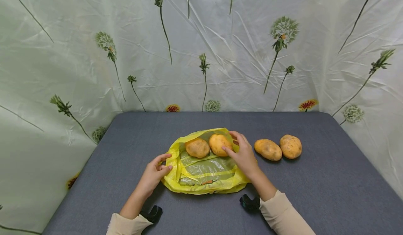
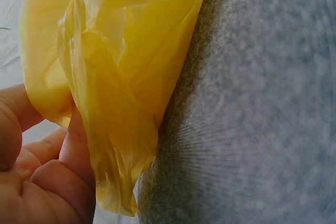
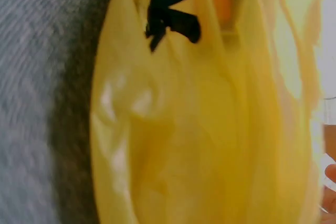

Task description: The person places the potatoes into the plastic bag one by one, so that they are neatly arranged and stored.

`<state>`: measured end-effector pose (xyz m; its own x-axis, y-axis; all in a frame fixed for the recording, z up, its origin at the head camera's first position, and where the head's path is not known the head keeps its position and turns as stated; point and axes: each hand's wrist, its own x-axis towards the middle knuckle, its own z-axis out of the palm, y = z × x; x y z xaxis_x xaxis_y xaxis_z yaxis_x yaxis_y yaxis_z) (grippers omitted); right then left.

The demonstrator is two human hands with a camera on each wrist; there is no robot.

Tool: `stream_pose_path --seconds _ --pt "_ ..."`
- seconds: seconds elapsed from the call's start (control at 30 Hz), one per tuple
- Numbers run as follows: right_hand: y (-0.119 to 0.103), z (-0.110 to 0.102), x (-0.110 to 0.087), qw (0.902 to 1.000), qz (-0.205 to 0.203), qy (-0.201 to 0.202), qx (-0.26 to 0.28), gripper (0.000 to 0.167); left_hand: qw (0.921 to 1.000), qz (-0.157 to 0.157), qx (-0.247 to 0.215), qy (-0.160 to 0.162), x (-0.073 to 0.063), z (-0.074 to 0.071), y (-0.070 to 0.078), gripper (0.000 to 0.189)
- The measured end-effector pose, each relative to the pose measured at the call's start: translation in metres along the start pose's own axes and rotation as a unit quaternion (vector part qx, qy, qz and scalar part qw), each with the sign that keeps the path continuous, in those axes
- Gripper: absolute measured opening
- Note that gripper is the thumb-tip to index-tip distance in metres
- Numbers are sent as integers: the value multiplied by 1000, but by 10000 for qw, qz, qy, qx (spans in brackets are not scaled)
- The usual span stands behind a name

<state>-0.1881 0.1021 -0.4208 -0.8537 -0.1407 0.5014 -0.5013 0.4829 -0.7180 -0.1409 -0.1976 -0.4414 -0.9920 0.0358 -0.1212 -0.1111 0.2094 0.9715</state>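
A yellow plastic bag lies with its mouth spread wide in the middle of the table. Two potatoes rest inside: a browner potato and, to its right, a paler potato. My left hand holds the bag's left rim between thumb and fingers; the left wrist view shows the crumpled yellow film by those fingers. At the bag's right side, my right hand grips the paler potato, thumb on its front. Folded bag wall fills most of the right wrist view.
Right of the bag, an oblong potato touches a rounder potato on the dark grey table. Black wrist straps show at both sleeves. A pale flowered curtain hangs behind the table and along its sides.
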Motion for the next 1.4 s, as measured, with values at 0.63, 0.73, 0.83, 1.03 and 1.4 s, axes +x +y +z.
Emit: stream_pose_path --seconds 0.63,0.73,0.83,1.03,1.4 --pt "7 -55 -10 9956 -80 652 -667 57 9999 115 109 50 0 0 0 42" --pt "13 -64 -13 9936 83 833 -758 57 9999 108 108 41 0 -1 -1 42" --pt "19 -74 -16 9918 202 975 -796 57 9999 87 135 29 0 -1 -1 42" --pt "34 -92 -23 9873 287 1201 -1000 58 9998 95 150 38 1 -2 -2 42" --pt "60 -113 -30 9762 303 1724 -1282 56 9998 122 178 54 0 0 -1 42"
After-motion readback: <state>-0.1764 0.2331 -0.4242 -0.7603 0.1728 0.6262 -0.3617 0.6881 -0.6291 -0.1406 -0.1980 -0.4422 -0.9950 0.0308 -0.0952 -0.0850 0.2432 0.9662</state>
